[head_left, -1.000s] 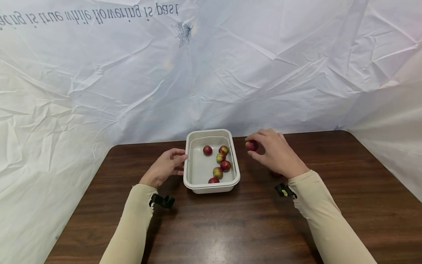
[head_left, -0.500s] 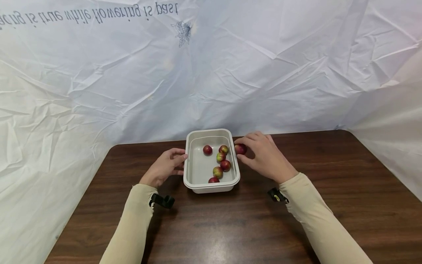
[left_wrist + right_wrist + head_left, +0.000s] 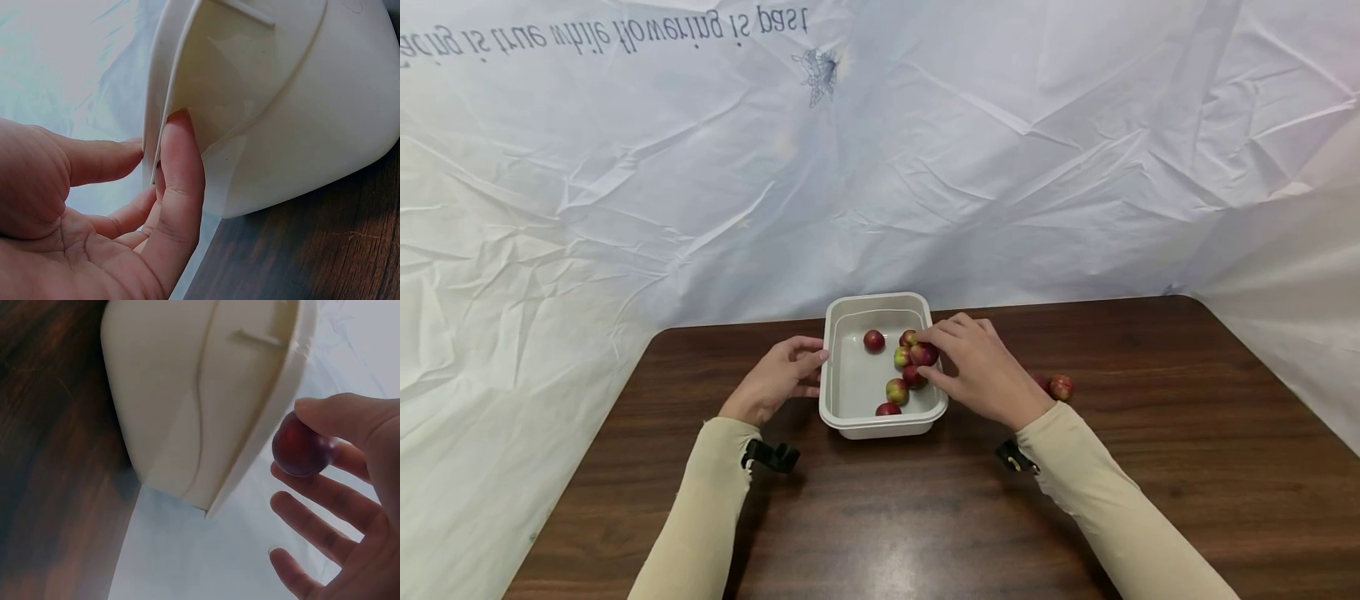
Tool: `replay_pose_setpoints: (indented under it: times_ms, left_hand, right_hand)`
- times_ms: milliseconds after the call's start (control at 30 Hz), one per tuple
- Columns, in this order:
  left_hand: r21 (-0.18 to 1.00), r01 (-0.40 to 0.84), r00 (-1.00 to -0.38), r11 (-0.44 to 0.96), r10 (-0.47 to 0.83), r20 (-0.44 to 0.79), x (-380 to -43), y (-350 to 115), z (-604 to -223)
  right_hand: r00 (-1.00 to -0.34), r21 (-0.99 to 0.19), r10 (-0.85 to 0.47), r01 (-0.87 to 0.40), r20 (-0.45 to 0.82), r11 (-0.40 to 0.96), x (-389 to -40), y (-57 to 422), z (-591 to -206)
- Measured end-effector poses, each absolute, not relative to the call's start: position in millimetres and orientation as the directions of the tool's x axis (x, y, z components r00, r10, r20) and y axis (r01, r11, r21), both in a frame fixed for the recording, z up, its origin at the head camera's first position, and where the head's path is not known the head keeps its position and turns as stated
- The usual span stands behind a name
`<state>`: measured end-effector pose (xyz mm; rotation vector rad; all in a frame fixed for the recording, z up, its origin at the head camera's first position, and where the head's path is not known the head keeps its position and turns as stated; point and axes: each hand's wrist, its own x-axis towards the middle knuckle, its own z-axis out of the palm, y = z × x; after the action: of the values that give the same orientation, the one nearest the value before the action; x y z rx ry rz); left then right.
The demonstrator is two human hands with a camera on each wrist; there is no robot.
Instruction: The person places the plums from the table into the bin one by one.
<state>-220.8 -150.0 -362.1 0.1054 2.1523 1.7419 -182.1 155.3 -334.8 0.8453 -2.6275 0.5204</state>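
Observation:
A pale rectangular plastic tub (image 3: 883, 432) sits on the table, with several small red and green apples, such as this red one (image 3: 873, 341), inside. At its left side my left hand (image 3: 773, 380) pinches the rim, thumb on one side and curled fingers (image 3: 178, 181) beneath the lip. My right hand (image 3: 983, 367) is over the tub's right edge and pinches a dark red apple (image 3: 924, 354) between thumb and fingers. From the right wrist view, that apple (image 3: 303, 447) shows beside the tub's rim, while the other fingers spread loosely.
Two more red apples, one of them this apple (image 3: 1061, 387), lie on the dark wooden table (image 3: 1157, 400) right of the tub, partly behind my right wrist. A wrinkled white sheet (image 3: 880, 183) hangs along the table's far edge and both sides.
My right hand has carried the dark red apple leftward, from beside the tub to over its right side. Two apples on the table have come into sight. My left hand stays put.

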Motion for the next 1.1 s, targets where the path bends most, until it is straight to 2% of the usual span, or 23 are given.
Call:
replay_pose_setpoints:
  times_ms: [467,900,1100]
  left_hand:
    - [0.956,-0.179,-0.929,0.231,0.279,-0.242,-219.8,-149.1,-360.6]
    - [0.957,-0.176,-0.930,0.231,0.281,-0.239,-221.4,-149.4,-362.6]
    - [0.957,-0.172,-0.930,0.233,0.283,-0.236,-221.0,-149.8,-363.3]
  right_hand:
    - [-0.769,-0.240,-0.540,-0.627,0.344,0.741,-179.0,150.7,-338.8]
    - [-0.785,-0.230,-0.496,-0.596,0.371,0.770,-182.3,169.1,-324.6]
    - [-0.816,-0.254,-0.462,-0.556,0.347,0.792,-183.0,179.9,-317.4]
